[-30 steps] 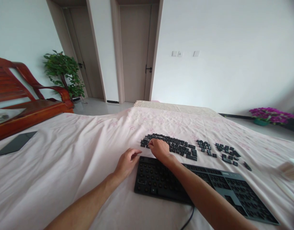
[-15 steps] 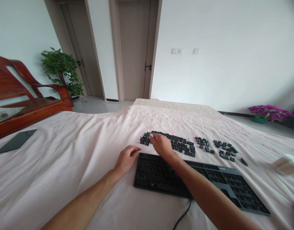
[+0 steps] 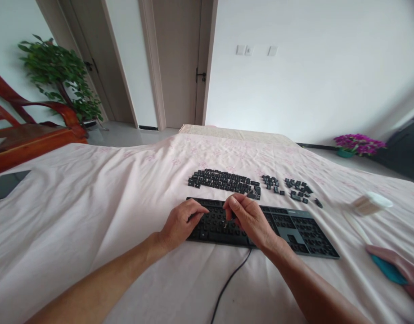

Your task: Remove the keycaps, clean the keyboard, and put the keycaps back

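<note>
A black keyboard (image 3: 213,237) lies on the cloth with its keycaps off over most of the board. My left hand (image 3: 180,222) is over its left end, thumb and index finger pinched close together; whatever sits between them is too small to make out. My right hand (image 3: 249,218) is closed round a slim silvery tool (image 3: 224,223) with thin wire-like ends, one pointing down at the bare key positions. Behind the keyboard, loose black keycaps (image 3: 223,181) are laid out in rows, with smaller groups of keycaps (image 3: 296,185) to the right.
A black cable (image 3: 229,279) runs from the keyboard toward me. To the right are a white container of sticks (image 3: 371,203), a brush-like thing (image 3: 355,225) and a pink and teal cloth (image 3: 389,267). A dark flat tablet-like thing (image 3: 7,185) lies far left on the pinkish cloth (image 3: 132,198).
My right hand has come back from the loose keycaps to the keyboard, tool still in it. My left hand has moved from beside the keyboard onto its left part. The view has shifted.
</note>
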Tool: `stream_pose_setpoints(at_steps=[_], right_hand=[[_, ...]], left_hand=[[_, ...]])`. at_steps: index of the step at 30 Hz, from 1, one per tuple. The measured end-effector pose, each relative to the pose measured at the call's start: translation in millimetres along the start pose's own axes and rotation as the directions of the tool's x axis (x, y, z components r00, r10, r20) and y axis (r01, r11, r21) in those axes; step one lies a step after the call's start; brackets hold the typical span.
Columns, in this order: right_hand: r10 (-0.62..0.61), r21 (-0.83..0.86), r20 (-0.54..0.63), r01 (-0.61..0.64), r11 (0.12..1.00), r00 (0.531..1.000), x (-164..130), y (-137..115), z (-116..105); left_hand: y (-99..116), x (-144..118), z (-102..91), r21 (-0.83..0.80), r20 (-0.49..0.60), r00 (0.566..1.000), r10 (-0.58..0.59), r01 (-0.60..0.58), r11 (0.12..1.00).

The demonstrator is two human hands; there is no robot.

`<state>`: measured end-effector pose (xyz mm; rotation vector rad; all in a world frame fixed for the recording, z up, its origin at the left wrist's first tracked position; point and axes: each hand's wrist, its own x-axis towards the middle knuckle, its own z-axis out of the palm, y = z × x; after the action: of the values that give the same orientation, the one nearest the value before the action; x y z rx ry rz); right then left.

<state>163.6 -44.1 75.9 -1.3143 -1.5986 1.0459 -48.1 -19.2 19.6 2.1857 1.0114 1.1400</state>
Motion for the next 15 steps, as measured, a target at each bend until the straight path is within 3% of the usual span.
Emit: stream_pose_setpoints(at_steps=[3, 7, 15], right_hand=[[0.030, 0.083, 0.063, -0.035, 0.996, 0.998, -8, 4, 4], [-0.005, 0.075, 0.139, -0.005, 0.997, 0.990, -12, 9, 19], [-0.100, -0.092, 0.207, 0.121, 0.988, 0.973, -12, 6, 39]], left_hand=[[-2, -2, 2.7, -0.009, 0.020, 0.999, -0.028, 0.028, 1.000], [-7, -5, -1.3, -0.003, 0.021, 0.999, -0.050, 0.050, 0.999], [-9, -10, -12.4, -0.020, 0.209, 0.974, 0.090, -0.088, 0.996]])
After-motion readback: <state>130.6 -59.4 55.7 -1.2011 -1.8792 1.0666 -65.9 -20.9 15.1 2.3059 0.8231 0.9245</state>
